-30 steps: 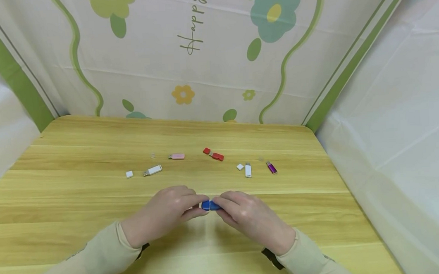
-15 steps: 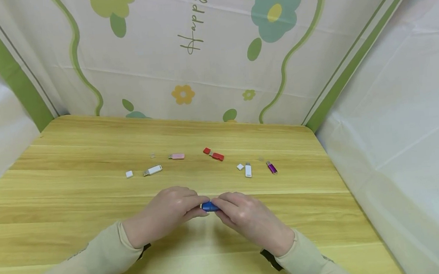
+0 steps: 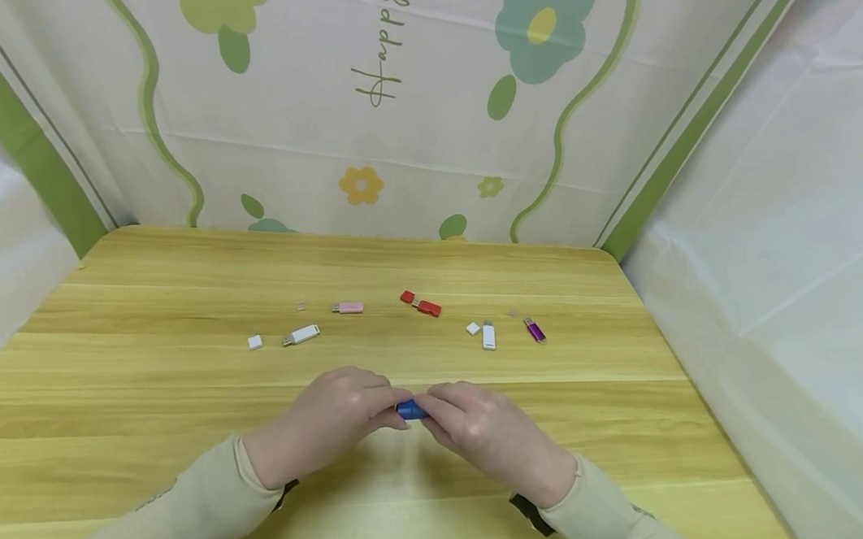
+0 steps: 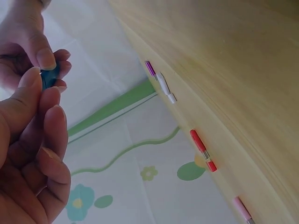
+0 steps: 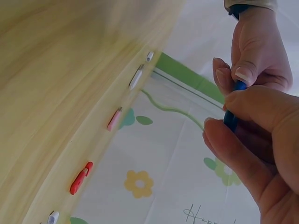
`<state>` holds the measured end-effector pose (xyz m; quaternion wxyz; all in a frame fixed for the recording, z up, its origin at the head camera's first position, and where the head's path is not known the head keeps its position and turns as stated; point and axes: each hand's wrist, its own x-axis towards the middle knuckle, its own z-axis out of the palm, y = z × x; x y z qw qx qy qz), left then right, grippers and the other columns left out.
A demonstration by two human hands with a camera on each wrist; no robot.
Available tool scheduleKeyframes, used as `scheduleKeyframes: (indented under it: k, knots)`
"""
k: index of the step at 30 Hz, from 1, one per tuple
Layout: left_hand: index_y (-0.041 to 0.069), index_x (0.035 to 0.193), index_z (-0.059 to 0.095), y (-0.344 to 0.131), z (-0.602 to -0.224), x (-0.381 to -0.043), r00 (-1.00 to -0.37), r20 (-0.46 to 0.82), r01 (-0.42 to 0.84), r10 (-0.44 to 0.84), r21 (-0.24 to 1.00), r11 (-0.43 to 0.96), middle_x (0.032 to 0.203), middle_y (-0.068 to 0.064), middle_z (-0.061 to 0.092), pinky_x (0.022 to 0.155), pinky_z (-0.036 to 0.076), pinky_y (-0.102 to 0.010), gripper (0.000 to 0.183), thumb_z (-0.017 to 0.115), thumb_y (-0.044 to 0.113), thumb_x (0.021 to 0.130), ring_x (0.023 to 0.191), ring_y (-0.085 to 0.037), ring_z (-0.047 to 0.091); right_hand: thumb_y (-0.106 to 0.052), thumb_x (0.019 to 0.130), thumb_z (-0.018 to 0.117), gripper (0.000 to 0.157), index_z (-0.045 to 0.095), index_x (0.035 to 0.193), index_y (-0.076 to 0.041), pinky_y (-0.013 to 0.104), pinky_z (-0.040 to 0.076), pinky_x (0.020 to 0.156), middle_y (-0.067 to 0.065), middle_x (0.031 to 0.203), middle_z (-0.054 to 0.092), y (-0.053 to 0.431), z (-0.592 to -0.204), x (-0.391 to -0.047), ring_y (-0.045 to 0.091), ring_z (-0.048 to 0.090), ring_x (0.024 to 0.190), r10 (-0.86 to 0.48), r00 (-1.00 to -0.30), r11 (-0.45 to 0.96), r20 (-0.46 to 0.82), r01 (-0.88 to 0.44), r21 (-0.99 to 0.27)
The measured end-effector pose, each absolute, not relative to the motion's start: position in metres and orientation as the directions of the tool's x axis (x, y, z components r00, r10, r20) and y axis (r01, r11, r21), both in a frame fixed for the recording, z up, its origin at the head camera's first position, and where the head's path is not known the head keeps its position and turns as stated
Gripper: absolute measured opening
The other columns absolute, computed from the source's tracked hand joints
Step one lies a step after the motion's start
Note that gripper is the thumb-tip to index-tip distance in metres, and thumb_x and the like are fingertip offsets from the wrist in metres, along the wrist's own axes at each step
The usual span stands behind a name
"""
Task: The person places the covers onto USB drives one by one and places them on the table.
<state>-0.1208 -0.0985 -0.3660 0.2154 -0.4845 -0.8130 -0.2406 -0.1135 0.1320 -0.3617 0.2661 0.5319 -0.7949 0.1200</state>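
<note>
Between my two hands, low over the near part of the table, is a blue USB stick [image 3: 411,410]. My left hand [image 3: 337,423] pinches its left end between thumb and fingers. The other end is gripped by my right hand [image 3: 487,429], whose fingers cover much of it in the head view. In the left wrist view a short stretch of the blue stick [image 4: 50,77] shows among the fingertips. The right wrist view shows the blue body [image 5: 230,120] between thumb and fingers. No metal plug shows on it.
Farther back on the wooden table [image 3: 185,315] lie uncapped sticks: white [image 3: 301,335], pink [image 3: 348,308], red [image 3: 427,307], another white [image 3: 489,336] and purple [image 3: 535,330]. Loose caps lie near them, including white [image 3: 255,342] and clear [image 3: 301,306]. A curtain [image 3: 286,147] hangs behind.
The pale gap between the two blue pieces has closed, and they now look like one body. Both hands have drawn slightly toward me, the right one a little leftward.
</note>
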Motion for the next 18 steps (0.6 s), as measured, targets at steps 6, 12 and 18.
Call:
scheduleKeyframes:
  k: [6, 12, 18]
  knots:
    - [0.010, 0.093, 0.075, -0.0978, -0.3655, -0.1207, -0.420, 0.598, 0.895, 0.682, 0.151, 0.419, 0.075, 0.009, 0.066, 0.065, 0.051, -0.020, 0.023, 0.081, 0.024, 0.076, 0.066, -0.001, 0.058, -0.006, 0.078, 0.084, 0.029, 0.071, 0.103, 0.000, 0.013, 0.051, 0.079, 0.003, 0.093, 0.067, 0.1298, -0.3597, -0.1112, 0.010, 0.066, 0.081, -0.788, -0.280, 0.406, 0.547, -0.906, 0.121]
    - [0.008, 0.093, 0.075, -0.0993, -0.3649, -0.1204, -0.405, 0.608, 0.903, 0.683, 0.150, 0.402, 0.078, 0.008, 0.069, 0.068, 0.051, -0.019, 0.025, 0.082, 0.024, 0.074, 0.069, -0.002, 0.061, -0.004, 0.076, 0.085, 0.028, 0.073, 0.101, 0.000, 0.015, 0.052, 0.079, 0.004, 0.093, 0.067, 0.1278, -0.3589, -0.1082, 0.012, 0.066, 0.082, -0.784, -0.293, 0.421, 0.547, -0.899, 0.122]
    - [0.006, 0.093, 0.076, -0.1002, -0.3656, -0.1223, -0.394, 0.606, 0.912, 0.691, 0.162, 0.378, 0.081, 0.006, 0.071, 0.069, 0.051, -0.016, 0.025, 0.082, 0.021, 0.074, 0.071, -0.003, 0.063, -0.003, 0.076, 0.083, 0.024, 0.073, 0.099, 0.000, 0.016, 0.052, 0.078, 0.004, 0.092, 0.067, 0.1259, -0.3594, -0.1075, 0.013, 0.066, 0.081, -0.783, -0.303, 0.427, 0.543, -0.897, 0.115]
